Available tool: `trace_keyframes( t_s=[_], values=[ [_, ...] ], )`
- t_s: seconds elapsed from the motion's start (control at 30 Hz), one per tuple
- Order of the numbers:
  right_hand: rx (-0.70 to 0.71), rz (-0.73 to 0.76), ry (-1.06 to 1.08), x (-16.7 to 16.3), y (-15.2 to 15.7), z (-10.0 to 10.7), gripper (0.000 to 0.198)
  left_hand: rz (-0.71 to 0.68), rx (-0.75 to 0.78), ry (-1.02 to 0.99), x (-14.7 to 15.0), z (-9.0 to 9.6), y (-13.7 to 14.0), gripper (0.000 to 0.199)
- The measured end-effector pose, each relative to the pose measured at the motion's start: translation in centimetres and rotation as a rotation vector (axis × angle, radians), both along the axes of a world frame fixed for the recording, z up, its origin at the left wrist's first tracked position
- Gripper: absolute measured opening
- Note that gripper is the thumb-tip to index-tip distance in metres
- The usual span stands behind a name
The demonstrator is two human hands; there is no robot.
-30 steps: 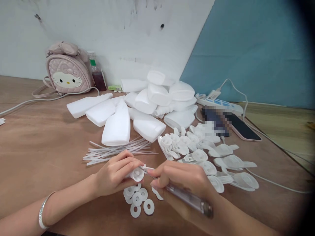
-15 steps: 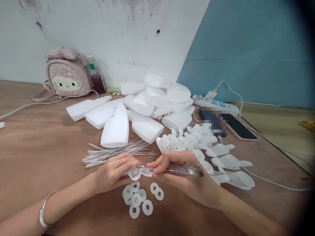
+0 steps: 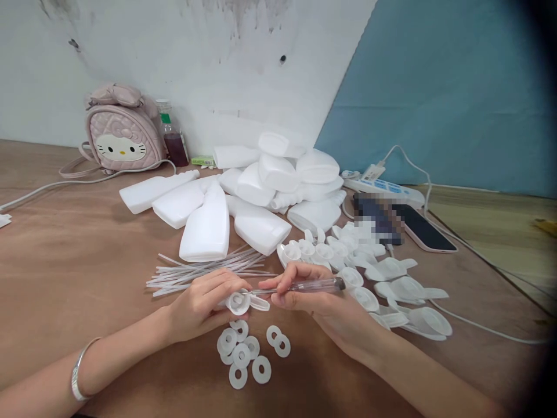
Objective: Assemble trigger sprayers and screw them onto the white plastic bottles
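Note:
My left hand (image 3: 213, 305) is closed around a white plastic flip-top cap (image 3: 238, 303), its open underside turned up toward me and its lid (image 3: 260, 303) hinged out to the right. In my right hand (image 3: 304, 290) is a screwdriver (image 3: 319, 285) with a clear handle, lying roughly level. Its thin metal shaft points left and the tip is at the inside of the cap. Just below the cap, several flat white ring washers (image 3: 261, 370) lie loose on the brown table (image 3: 143, 371). Thin translucent tubes (image 3: 174, 278) lie in a bundle behind my left hand.
White plastic bottles (image 3: 204, 226) are heaped at the back middle. Several more white caps (image 3: 404, 287) spread to the right. A phone (image 3: 424, 227), a power strip (image 3: 387, 188) and cables sit farther right. A pink bag (image 3: 124, 136) and a dark-liquid bottle (image 3: 174, 145) stand back left.
The screwdriver's handle and my right hand have shifted slightly left, toward the cap. The cap stays in my left hand, and the whole view has moved a little.

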State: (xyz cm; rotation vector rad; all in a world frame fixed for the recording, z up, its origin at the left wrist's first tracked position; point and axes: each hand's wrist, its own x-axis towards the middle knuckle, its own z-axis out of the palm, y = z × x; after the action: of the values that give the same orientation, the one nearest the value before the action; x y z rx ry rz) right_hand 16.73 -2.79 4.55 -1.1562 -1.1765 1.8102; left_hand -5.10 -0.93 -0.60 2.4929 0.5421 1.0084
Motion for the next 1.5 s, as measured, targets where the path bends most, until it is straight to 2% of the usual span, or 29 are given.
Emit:
trace_keyframes(
  t_s=[0.17, 0.27, 0.47, 0.77, 0.97, 1.13, 1.33, 1.5],
  values=[
    [-0.097, -0.008, 0.086, -0.2, -0.1, -0.5, 0.018, -0.084, -0.044, -0.004, 0.3, 0.0, -0.1, 0.034],
    [-0.085, 0.009, 0.048, -0.2, -0.1, -0.4, 0.017, -0.122, -0.057, -0.005, 0.4, -0.1, -0.1, 0.038],
    [0.021, 0.018, -0.069, -0.3, 0.1, 0.4, 0.014, -0.048, 0.039, 0.04, 0.3, -0.3, -0.1, 0.039],
    [0.012, 0.032, -0.124, -0.6, 0.0, 0.3, 0.016, -0.034, 0.162, 0.032, 0.3, -0.4, -0.1, 0.035],
    [0.11, 0.066, -0.222, -0.6, -0.3, 0.5, 0.018, -0.016, 0.266, 0.084, 0.4, -0.5, -0.1, 0.033],
    [0.251, 0.133, -0.341, -0.8, -0.7, 0.8, 0.014, 0.005, 0.344, 0.156, 0.3, -0.6, -0.2, 0.026],
    [0.383, 0.172, -0.5, -1.0, -1.4, 0.6, 0.009, 0.048, 0.365, 0.203, 0.4, -0.4, -0.3, 0.02],
    [0.585, 0.254, -0.559, -1.1, -1.8, 0.4, 0.01, 0.055, 0.346, 0.252, 0.3, -0.4, -0.3, 0.023]
  ],
)
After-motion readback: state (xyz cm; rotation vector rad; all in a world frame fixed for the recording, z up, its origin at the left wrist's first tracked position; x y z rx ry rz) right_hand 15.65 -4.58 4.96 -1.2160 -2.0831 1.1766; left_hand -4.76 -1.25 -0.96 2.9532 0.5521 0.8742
